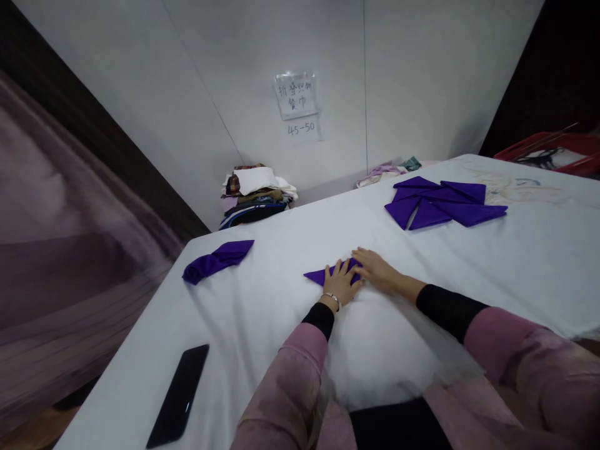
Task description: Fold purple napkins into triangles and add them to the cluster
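Black phone [179, 397] was lying closest. Past it, the left hand [341, 284] was spread flat on a folded purple cloth [317, 276] mid-tabletop [262, 325], right hand [375, 270] touching its right end, can't tell if gripping. More purple pieces [462, 212] sat further back.

Left hand [342, 284] spread palm-down; right hand [377, 270] angled inward, close beside it

Cloth [317, 275] lies under left hand [340, 286], on table [267, 337].
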{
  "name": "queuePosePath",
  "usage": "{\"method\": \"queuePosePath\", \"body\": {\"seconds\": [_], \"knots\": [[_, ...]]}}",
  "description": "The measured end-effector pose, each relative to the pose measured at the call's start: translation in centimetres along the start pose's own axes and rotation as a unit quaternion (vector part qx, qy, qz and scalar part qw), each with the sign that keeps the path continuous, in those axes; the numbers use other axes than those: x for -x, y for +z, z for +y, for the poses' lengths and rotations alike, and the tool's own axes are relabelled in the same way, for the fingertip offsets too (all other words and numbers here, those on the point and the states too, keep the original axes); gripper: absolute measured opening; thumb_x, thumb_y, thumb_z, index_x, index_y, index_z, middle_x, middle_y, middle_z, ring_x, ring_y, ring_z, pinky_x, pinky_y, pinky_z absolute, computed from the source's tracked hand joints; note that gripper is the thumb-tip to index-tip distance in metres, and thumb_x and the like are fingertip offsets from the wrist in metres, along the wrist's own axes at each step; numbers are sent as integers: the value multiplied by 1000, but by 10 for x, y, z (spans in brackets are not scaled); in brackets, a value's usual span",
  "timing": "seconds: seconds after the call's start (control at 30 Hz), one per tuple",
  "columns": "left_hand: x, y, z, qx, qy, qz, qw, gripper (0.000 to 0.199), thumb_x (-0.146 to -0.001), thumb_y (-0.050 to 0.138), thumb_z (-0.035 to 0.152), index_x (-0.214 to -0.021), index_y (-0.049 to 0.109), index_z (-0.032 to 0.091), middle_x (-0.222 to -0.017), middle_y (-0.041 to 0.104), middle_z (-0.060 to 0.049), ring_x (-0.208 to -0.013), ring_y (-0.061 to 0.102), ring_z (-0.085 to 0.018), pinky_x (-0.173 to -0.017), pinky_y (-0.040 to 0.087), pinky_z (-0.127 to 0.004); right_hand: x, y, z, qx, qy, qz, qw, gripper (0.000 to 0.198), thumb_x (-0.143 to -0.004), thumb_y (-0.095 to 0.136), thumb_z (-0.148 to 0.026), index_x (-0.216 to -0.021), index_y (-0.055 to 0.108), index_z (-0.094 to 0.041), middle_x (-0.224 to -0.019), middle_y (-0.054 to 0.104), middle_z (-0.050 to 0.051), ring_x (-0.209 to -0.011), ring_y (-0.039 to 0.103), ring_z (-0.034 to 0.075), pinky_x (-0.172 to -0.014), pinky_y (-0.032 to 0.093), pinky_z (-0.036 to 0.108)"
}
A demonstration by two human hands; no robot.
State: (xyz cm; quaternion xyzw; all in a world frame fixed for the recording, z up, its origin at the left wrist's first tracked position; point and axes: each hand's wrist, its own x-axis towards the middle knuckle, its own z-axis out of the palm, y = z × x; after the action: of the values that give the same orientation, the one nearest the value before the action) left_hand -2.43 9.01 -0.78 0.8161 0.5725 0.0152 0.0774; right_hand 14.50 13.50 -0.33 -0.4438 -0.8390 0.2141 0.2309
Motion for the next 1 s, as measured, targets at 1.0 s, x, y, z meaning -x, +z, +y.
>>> {"method": "queuePosePath", "body": {"seconds": [1.0], "knots": [[56, -6, -64, 41, -232, 16, 972, 62, -90, 16, 58, -143, 23, 25, -153, 17, -1, -140, 11, -22, -112, 8, -53, 6, 24, 3, 156, -7, -84, 984, 71, -89, 18, -62, -143, 29, -18, -149, 28, 10, -137, 20, 27, -109, 16, 50]]}}
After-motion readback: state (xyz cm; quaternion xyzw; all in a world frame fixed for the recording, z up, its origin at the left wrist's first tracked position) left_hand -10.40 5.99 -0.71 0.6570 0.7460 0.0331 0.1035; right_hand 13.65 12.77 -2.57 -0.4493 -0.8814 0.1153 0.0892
